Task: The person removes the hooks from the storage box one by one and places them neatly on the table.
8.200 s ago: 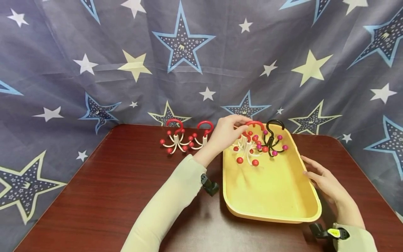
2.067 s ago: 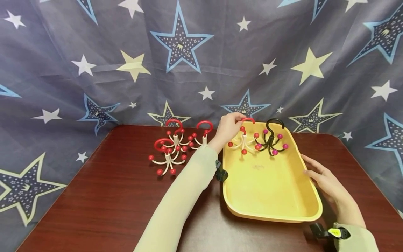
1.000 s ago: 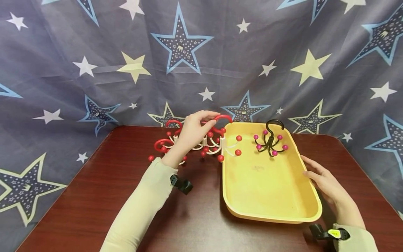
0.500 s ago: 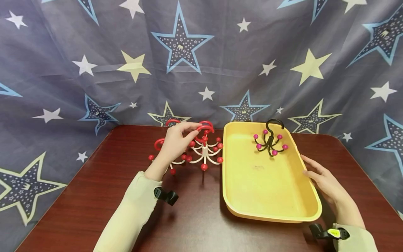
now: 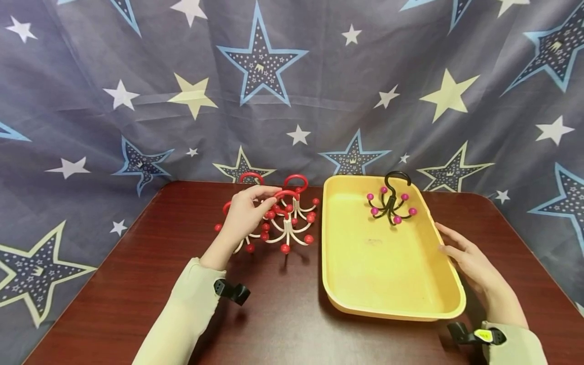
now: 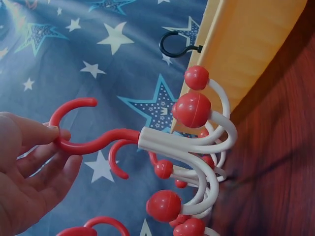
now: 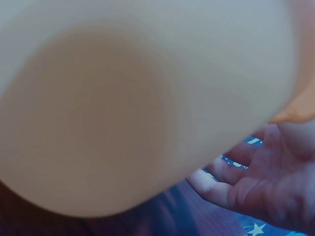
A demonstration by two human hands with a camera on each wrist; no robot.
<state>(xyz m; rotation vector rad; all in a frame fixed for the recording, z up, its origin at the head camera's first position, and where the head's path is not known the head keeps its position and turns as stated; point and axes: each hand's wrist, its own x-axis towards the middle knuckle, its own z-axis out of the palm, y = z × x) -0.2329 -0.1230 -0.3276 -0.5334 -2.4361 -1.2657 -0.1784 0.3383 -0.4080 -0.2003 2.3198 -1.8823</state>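
Note:
My left hand [image 5: 246,213] pinches the red hook of a white multi-arm hanger [image 5: 287,225] with red ball tips, left of the yellow tray [image 5: 392,276]. In the left wrist view the thumb and fingers meet on the hook [image 6: 81,147]; the arms are free. Similar hangers stand around it: one behind [image 5: 296,203], one at the back left [image 5: 252,176], and one at the front left [image 5: 250,247], partly covered by my hand. My right hand [image 5: 476,266] rests on the tray's right rim, fingers loosely extended. Inside the tray's far end stands a black hanger [image 5: 391,204] with magenta balls.
The brown table [image 5: 114,294] ends at a grey-blue curtain [image 5: 150,76] printed with stars. The tray's left wall stands just right of the hangers. Pale sleeve cloth [image 7: 123,108] covers most of the right wrist view.
My left hand set one red-and-white hanger on the table at front left, then lifted another out of the tray and carried it left and toward me. The right hand has stayed put.

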